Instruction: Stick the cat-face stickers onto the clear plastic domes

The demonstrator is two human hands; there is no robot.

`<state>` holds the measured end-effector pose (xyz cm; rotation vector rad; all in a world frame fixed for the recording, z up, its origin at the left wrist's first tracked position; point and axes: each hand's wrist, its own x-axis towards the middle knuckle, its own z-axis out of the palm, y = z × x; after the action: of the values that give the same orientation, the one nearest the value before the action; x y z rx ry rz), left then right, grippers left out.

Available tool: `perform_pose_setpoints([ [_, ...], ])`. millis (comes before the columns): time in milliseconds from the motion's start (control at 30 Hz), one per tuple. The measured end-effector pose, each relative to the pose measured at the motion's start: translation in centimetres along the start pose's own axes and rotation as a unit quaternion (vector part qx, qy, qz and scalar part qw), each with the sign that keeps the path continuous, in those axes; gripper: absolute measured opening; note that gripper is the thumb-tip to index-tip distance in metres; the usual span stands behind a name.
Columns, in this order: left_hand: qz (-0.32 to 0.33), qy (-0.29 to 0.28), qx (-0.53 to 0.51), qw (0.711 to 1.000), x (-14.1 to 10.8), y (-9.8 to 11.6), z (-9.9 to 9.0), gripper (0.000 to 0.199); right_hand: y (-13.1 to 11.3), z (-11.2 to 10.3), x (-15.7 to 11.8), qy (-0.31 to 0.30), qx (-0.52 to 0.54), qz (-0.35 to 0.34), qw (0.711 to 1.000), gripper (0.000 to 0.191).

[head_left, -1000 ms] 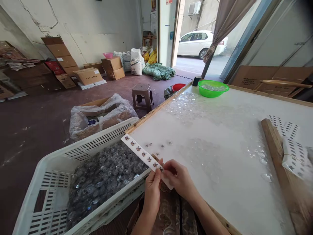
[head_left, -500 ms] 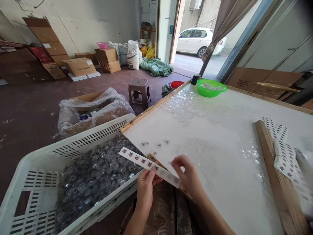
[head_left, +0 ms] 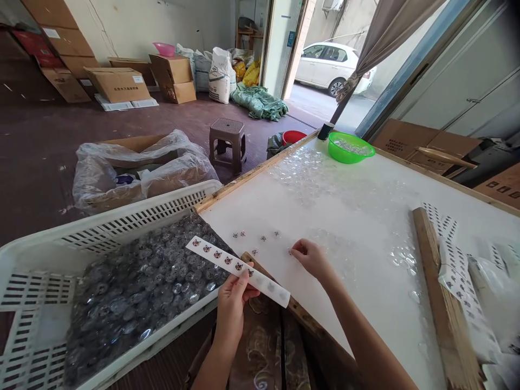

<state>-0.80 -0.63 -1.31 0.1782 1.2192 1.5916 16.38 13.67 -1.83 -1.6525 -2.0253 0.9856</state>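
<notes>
My left hand (head_left: pixel 233 300) grips a white strip of stickers (head_left: pixel 217 254), thumb on top, over the table's near edge. A row of small dark animal-face prints runs along the strip's far part; its near end is bare but for faint marks. On the white tabletop, my right hand (head_left: pixel 312 259) is closed in a pinch, with a small printed sticker (head_left: pixel 290 252) at its fingertips, partly hidden. Just left of it, several clear discs with the same face print (head_left: pixel 263 238) lie scattered. Plain clear discs (head_left: pixel 333 249) spread over the table to the right.
Left of the table stands a white plastic crate (head_left: pixel 122 219) full of clear domed pieces (head_left: pixel 146 281). A green bowl (head_left: pixel 350 154) sits at the far corner. A wooden bar (head_left: pixel 439 287) lies at right beside more sticker sheets (head_left: pixel 459 276). A stool (head_left: pixel 227 141) stands on the floor beyond.
My right hand has moved away from the strip, forward onto the tabletop, and now touches down beside the printed discs. The left hand still holds the strip. The view has shifted slightly.
</notes>
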Motion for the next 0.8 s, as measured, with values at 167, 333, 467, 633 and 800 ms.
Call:
perform_pose_setpoints([
  [167,-0.003,0.011,0.003,1.000,0.0,0.4,0.1,0.040,-0.2,0.2,0.3,-0.004,-0.021,0.003,1.000,0.014],
  [333,-0.009,-0.007,0.009,1.000,-0.3,0.8,0.2,0.038,-1.6,1.7,-0.6,0.003,-0.104,-0.055,0.993,0.009],
  [467,-0.010,-0.019,0.028,0.999,-0.5,0.7,0.2,0.044,-3.0,3.5,-1.0,0.010,-0.110,-0.087,0.990,0.013],
  [633,0.011,-0.022,0.036,0.999,-0.6,0.3,0.3,0.059,-4.6,3.6,-1.4,0.011,-0.046,-0.113,0.992,0.023],
  [800,0.027,-0.024,0.058,0.998,-0.5,-0.1,0.3,0.045,-6.7,2.6,-4.1,-0.099,0.068,-0.148,0.982,0.012],
])
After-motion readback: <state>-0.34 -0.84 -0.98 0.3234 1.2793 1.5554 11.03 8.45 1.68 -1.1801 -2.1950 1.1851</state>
